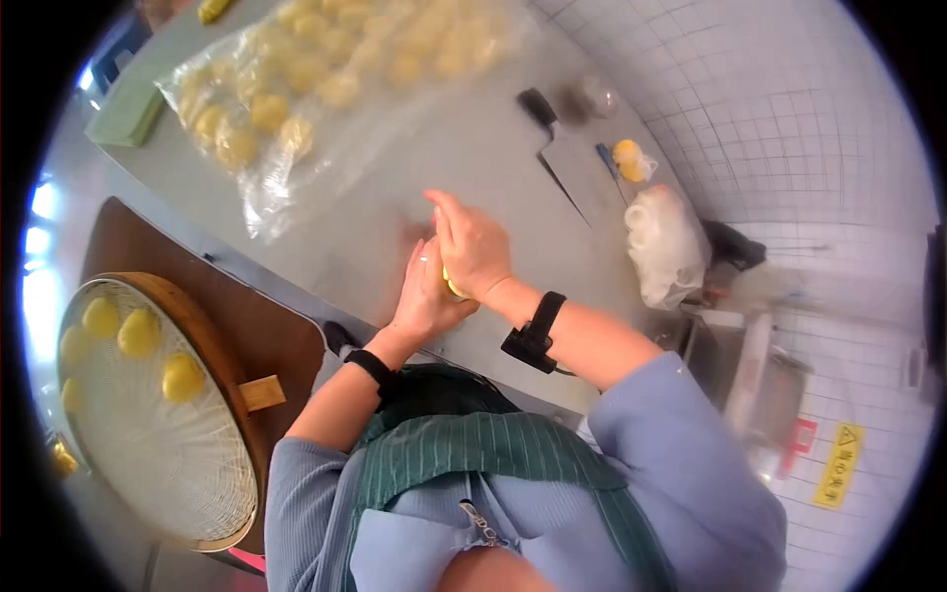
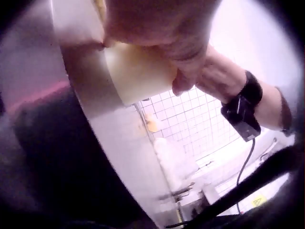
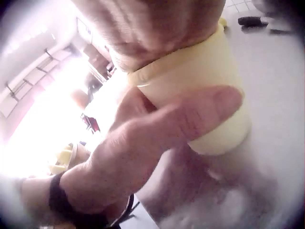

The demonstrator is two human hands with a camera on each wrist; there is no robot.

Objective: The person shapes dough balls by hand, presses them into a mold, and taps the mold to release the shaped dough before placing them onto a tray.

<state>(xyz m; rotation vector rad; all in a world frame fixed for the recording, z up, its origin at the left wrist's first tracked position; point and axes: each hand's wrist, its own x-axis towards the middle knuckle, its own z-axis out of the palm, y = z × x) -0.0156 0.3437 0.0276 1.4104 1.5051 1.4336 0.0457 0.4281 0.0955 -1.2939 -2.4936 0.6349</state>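
A pale yellow, smooth-sided cup-like cylinder (image 3: pixel 219 62) with a thicker rim stands between the two hands, over the grey tabletop. Its contents are hidden. My left hand (image 1: pixel 424 296) holds it round the side, the thumb (image 3: pixel 195 114) lying along its wall in the right wrist view. Over the rim lies my right hand (image 1: pixel 478 252), palm down on top with fingers stretched away from me. In the left wrist view the right thumb (image 2: pixel 183 83) hangs beside the cylinder (image 2: pixel 138 74). From the head view only a yellow sliver shows between the hands.
Beyond the hands, a clear plastic bag (image 1: pixel 326 89) of yellow rounds covers the table's far left. A cleaver (image 1: pixel 567 168) lies to the right, near a white plastic bag (image 1: pixel 666 247) by the tiled wall. At lower left stands a round woven tray (image 1: pixel 168 464) with several yellow pieces.
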